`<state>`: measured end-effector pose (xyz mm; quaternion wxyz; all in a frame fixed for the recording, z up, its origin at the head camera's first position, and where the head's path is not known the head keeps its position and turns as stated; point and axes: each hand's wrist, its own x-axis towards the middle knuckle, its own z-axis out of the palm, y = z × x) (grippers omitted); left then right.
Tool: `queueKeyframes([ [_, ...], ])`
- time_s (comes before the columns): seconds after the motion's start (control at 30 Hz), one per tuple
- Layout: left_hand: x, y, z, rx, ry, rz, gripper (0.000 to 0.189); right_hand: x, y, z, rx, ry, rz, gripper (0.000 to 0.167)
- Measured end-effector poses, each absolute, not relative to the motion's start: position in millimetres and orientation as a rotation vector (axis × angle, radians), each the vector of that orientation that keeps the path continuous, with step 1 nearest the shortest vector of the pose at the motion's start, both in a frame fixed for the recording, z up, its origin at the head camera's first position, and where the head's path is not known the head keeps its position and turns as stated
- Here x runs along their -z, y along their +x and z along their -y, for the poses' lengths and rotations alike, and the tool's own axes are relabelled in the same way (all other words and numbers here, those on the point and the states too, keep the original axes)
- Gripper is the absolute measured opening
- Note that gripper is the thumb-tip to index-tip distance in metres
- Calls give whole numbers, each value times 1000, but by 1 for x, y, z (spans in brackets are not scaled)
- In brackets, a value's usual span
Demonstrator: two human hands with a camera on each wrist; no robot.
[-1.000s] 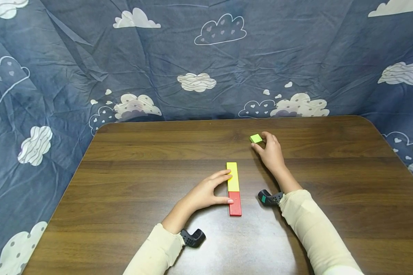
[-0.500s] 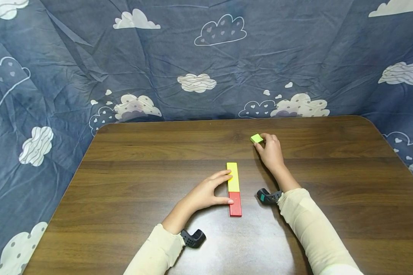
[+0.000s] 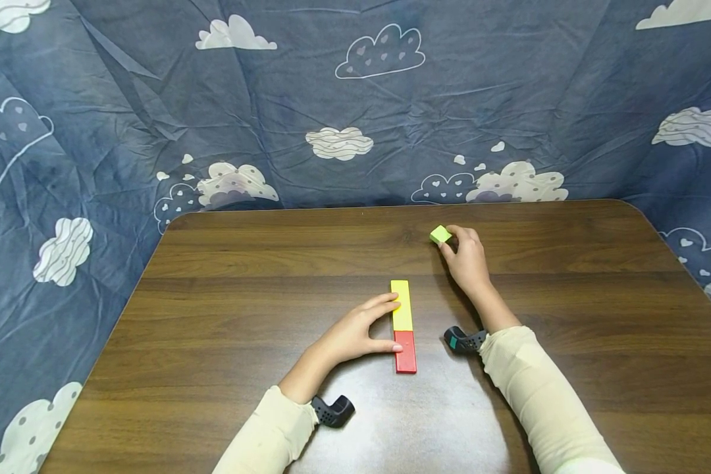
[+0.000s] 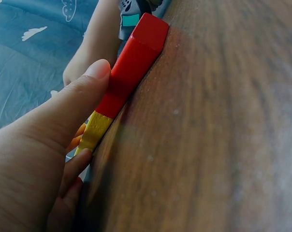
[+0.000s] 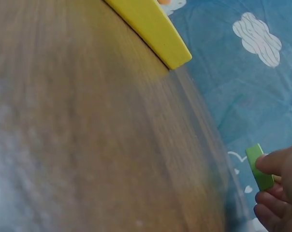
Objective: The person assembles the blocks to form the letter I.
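A yellow block [image 3: 402,318] and a red block [image 3: 405,361] lie end to end on the table, forming one straight strip. My left hand [image 3: 349,334] rests along the strip's left side: the thumb touches the red block and the fingertips reach the yellow one. Farther back, my right hand [image 3: 468,263] pinches a small light-green block [image 3: 440,235] between thumb and fingers. In the right wrist view the thumb presses flat on the face of that green block [image 5: 258,166]. The left wrist view shows the thumb against the red block's [image 4: 136,63] side.
The brown wooden table [image 3: 213,296] has rounded far corners. Behind it hangs a blue cloth [image 3: 302,85] printed with clouds. Each wrist wears a black camera strap, the left one [image 3: 333,411] close over the table.
My right thumb and fingers have closed on the green block, which has tilted and shifted slightly toward the back. The left hand and the two joined blocks have stayed put.
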<state>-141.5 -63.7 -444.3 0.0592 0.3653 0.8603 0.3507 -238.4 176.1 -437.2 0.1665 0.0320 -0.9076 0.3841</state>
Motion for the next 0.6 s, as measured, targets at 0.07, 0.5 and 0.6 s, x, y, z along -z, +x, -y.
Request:
queueKeyframes([
  [0.07,445,-142,64,-1064,1105,-2602,69,434,-237,-174,-1101,105,2574,34],
  [0.5,445,-142,64,-1053,1111,-2605,69,421,-229,-157,-1192,272,2502,33],
  [0.6,445,-142,64,-1054,1107,-2604,69,422,-228,-152,-1206,319,2479,33],
])
